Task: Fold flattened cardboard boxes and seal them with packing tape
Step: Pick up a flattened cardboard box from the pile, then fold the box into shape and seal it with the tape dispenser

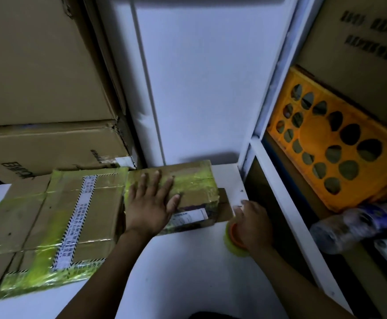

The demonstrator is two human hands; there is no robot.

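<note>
Stacked cartons (40,77) of plain brown cardboard fill the view at 10 o'clock. Below them, at 8 o'clock, the large box (50,215) lies on the white table (187,272). Its seams are covered with yellow-green tape, and a white printed strip with a black-hatched border runs across its top face. Against its right side, at 3 o'clock from it, is the small box (194,183), also wrapped in yellow-green tape. It carries a white label (190,218) on its near face, and a brown flap (225,207) sticks out at its right end. The left hand (148,203) lies flat on top of the small box, palm down, fingers straight and spread; it grasps nothing. Behind the boxes, at 12 o'clock, stands a white panel (210,77). At 4 o'clock from the small box, just off its right end, the right hand (253,224) is curled over the tape roll (235,241). The roll is yellow-green with an orange core and is held on edge low over the table; whether it touches the surface cannot be told. A white shelf frame (277,192) runs diagonally along the table's right edge. Beyond it, at 3 o'clock of the view, is an orange crate (321,134) pierced with round holes. A printed carton (360,42) sits at 1 o'clock, and a clear plastic bottle (353,224) lies at 4 o'clock.
</note>
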